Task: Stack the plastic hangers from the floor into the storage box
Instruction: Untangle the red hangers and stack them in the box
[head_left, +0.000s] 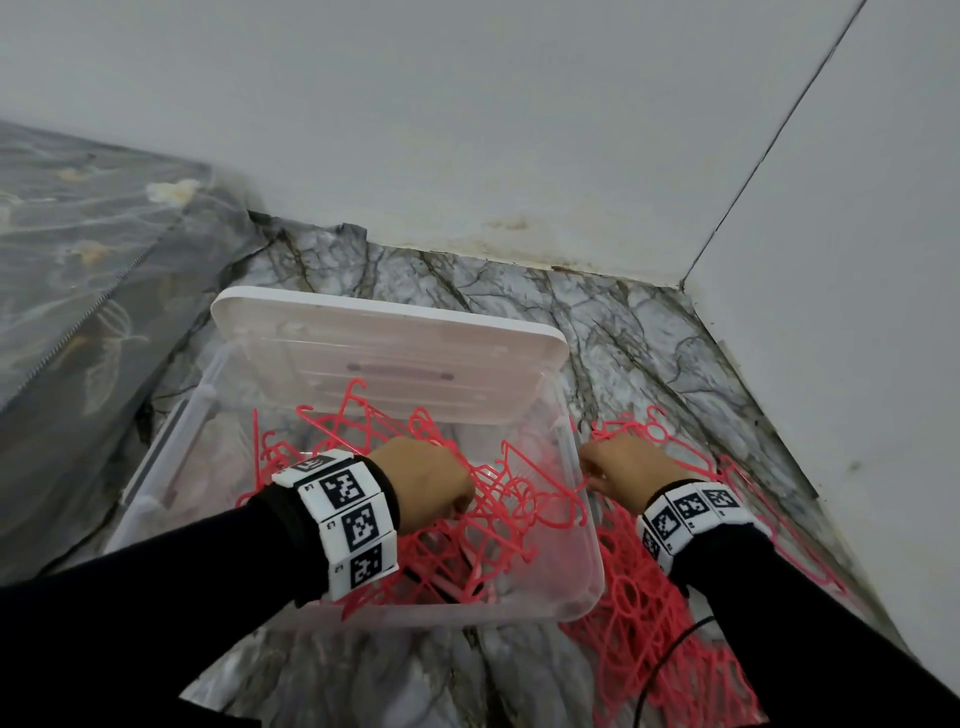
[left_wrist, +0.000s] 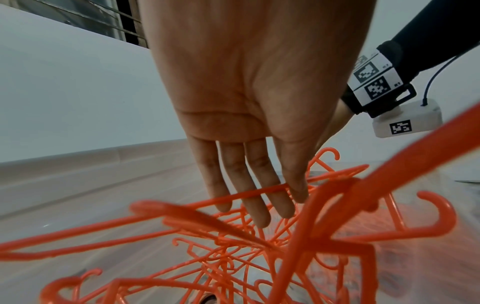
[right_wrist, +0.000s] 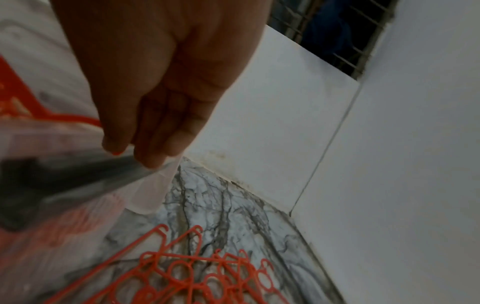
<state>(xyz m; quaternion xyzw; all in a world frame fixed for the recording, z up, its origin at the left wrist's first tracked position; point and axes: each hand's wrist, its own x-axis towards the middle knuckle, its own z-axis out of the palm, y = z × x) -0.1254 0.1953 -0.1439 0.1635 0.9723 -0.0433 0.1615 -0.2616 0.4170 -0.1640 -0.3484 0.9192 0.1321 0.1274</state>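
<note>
A clear storage box (head_left: 363, 618) stands on the marble floor with its white lid (head_left: 389, 353) tilted up at the back. Several red plastic hangers (head_left: 498, 525) lie tangled inside it. My left hand (head_left: 431, 483) is over the box; in the left wrist view its thumb (left_wrist: 293, 185) holds a thin hanger bar (left_wrist: 221, 197) against nearly straight fingers. My right hand (head_left: 618, 467) is at the box's right rim, where thumb and fingers (right_wrist: 135, 148) pinch the end of a hanger (head_left: 550, 483) that reaches into the box. A pile of hangers (head_left: 649, 623) lies on the floor to the right.
A patterned mattress with a zipper (head_left: 78, 270) lies left of the box. White walls meet in a corner (head_left: 680, 283) behind and run close along the right. A black cable (head_left: 670, 649) crosses the floor pile. Bare marble floor (head_left: 519, 675) shows in front of the box.
</note>
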